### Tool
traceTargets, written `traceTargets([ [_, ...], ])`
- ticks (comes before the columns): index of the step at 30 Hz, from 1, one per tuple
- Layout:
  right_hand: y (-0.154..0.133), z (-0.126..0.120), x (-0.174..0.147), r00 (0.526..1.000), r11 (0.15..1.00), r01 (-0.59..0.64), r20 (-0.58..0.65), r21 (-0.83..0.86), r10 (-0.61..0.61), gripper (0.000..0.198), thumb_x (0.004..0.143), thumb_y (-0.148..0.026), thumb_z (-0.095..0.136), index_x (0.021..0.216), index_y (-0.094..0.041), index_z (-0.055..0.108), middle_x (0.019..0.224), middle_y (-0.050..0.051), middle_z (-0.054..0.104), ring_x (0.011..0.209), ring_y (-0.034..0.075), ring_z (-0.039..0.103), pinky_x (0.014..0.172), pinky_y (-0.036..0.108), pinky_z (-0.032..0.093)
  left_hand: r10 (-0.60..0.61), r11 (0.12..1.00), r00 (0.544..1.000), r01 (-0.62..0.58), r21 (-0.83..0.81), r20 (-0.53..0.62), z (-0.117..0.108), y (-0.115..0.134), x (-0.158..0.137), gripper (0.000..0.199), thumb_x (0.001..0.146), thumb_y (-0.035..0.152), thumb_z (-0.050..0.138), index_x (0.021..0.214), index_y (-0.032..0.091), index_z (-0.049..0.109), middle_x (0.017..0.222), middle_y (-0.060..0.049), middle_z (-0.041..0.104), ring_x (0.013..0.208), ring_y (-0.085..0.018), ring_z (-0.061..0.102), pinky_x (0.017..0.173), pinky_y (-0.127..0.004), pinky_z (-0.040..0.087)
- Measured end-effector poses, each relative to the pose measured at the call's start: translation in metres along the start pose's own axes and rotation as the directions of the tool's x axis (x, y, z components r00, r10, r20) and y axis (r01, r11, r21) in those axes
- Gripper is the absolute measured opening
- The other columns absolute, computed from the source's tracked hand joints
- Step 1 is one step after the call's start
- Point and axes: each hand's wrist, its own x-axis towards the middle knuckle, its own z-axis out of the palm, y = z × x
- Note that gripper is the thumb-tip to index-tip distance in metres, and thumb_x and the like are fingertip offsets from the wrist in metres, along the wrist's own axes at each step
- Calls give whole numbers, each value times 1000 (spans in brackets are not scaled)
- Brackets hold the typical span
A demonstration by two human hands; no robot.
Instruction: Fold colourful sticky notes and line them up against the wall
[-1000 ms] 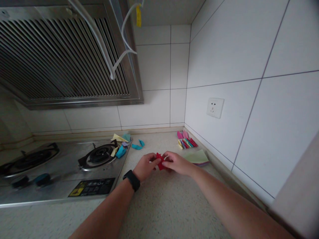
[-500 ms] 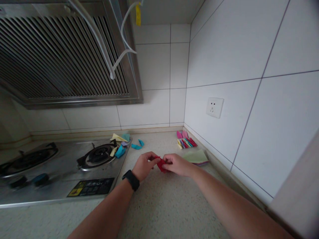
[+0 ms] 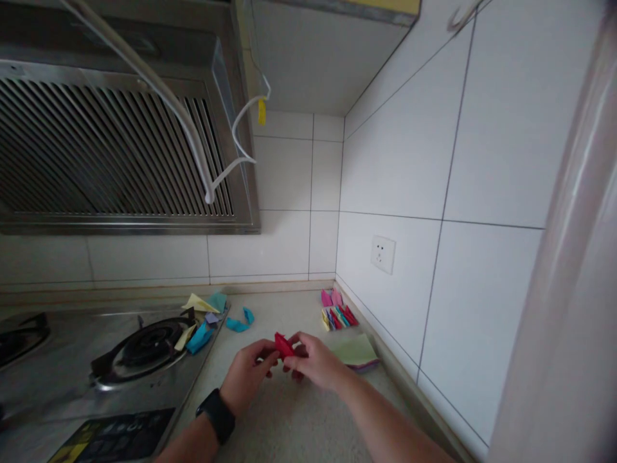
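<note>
A small piece of folded red paper (image 3: 283,345) is held up between both hands above the counter (image 3: 284,424). My left hand (image 3: 250,370), with a black watch on its wrist, pinches the paper's left side between thumb and fingers. From the right, my right hand (image 3: 311,361) grips the other side, its fingertips partly hidden behind the paper. Just beyond my right hand lies a stack of coloured paper sheets (image 3: 359,350), light green on top. Farther back, a row of small folded papers (image 3: 339,317) in several colours sits near the wall, with pink folded papers (image 3: 331,297) behind it.
At left is a gas stove (image 3: 154,347), with folded yellow and blue papers (image 3: 200,337) on its right edge. A curled blue paper strip (image 3: 240,321) lies beside it. A range hood (image 3: 120,154) and a hanging white cable (image 3: 236,128) are overhead. A tiled wall (image 3: 385,173) bounds the right.
The view has tilted up and turned right, so everything sits lower and farther left. The red paper has been raised and turned in the fingers, showing a pointed shape. Both hands keep hold of it.
</note>
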Motion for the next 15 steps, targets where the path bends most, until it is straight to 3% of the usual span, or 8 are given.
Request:
traceTargets([
  [3, 7, 1, 3, 997, 995, -81, 18, 49, 80, 39, 78, -36, 63, 109, -20, 46, 78, 0, 65, 50, 9, 56, 46, 20, 45, -10, 1000, 997, 10, -1, -73, -1, -8, 15, 26, 81, 39, 56, 90, 17, 66, 84, -6, 69, 69, -16, 61, 51, -23, 47],
  [7, 11, 3, 4, 987, 987, -152, 39, -46, 154, 29, 81, -32, 56, 106, -20, 48, 68, -3, 59, 47, 9, 52, 41, 16, 39, -77, 996, 983, 84, 39, -164, -13, -4, 63, 28, 79, 39, 54, 87, 14, 64, 77, -6, 66, 62, -15, 59, 44, -20, 42],
  [11, 9, 6, 4, 957, 966, -199, 178, -164, 228, 18, 80, -27, 55, 94, -17, 59, 64, -2, 57, 49, 7, 50, 42, 15, 35, -129, 966, 987, 146, 214, -93, -12, -9, 131, 26, 78, 32, 54, 90, 12, 65, 80, -7, 68, 63, -13, 59, 47, -18, 42],
  [15, 12, 10, 7, 947, 950, -228, 177, -212, 267, 18, 78, -24, 55, 93, -17, 62, 68, 0, 60, 54, 8, 53, 48, 17, 37, -216, 919, 974, 227, 321, -70, 14, -36, 186, 24, 75, 28, 57, 90, 13, 68, 75, -6, 68, 60, -13, 59, 50, -21, 43],
])
